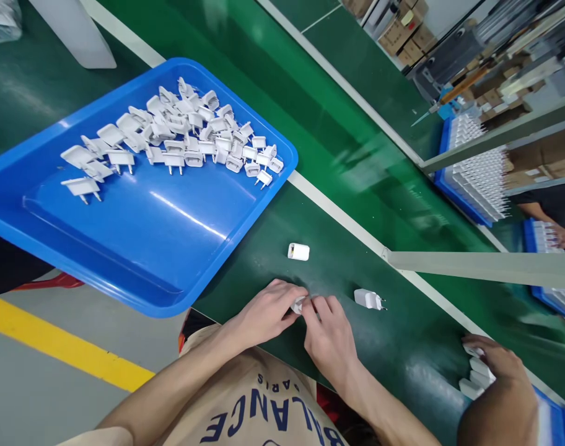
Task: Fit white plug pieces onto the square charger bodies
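Observation:
My left hand [277, 308] is closed around a small white plastic charger part [298, 304] over the green table, near its front edge. From the other side, the fingertips of my right hand [328, 325] press against the same part, closed. Fingers cover most of it. Just beyond my hands a white charger housing [298, 251] lies on its side, one end showing an opening. To the right lies a white charger with two pins [368, 299], the pins pointing right.
A blue tray [171, 272] at the left holds many white two-pin plug pieces [171, 130]. A co-worker's hand [503, 365] touches white chargers [480, 373] at the right. A pale metal post [477, 267] crosses the table. Blue trays of upright chargers [473, 161] stand beyond.

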The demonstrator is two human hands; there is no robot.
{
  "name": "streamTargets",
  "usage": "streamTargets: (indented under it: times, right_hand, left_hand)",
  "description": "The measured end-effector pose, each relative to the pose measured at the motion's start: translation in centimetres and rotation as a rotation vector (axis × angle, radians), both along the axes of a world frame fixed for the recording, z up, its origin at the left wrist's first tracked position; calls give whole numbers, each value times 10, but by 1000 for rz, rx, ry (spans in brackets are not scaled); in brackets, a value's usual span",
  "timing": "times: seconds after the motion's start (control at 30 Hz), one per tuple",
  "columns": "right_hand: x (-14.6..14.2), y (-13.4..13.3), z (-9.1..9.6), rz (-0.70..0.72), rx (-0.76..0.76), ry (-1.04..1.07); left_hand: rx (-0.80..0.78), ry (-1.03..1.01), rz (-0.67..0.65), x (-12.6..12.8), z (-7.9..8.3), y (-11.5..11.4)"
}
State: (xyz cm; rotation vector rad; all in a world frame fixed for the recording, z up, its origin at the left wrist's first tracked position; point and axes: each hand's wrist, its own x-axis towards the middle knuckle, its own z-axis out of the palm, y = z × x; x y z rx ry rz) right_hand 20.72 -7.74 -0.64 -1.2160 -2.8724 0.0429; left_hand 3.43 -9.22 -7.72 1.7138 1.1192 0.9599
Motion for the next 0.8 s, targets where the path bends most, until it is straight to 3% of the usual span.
streamTargets:
  times: [0.13,0.23,0.3,0.4,0.47,0.57,0.67,0.8]
  right_hand:
    - [-1,-1,-5,4,19,29]
    - [12,14,4,15,78,29]
    - [30,27,11,-29,192,-17]
    - [63,43,20,-125,302,-26]
    - [80,44,24,-217,324,21]
    - [91,33,29,-413,250,154]
    - [84,17,30,-451,118,342]
    - [65,2,25,-357,-34,555]
  left_hand:
    - [-20,39,-27,5,11,-4]
    - [19,180,-25,-17,31,-3]
    - [78,341,81,-57,45,6]
    - [104,680,474,-144,67,27]
    - [-29,959,758,-200,76,39]
    - [-310,1184,891,-247,80,46]
    - [-345,1201,882,-247,75,41]
    - [-211,1073,937,-217,72,26]
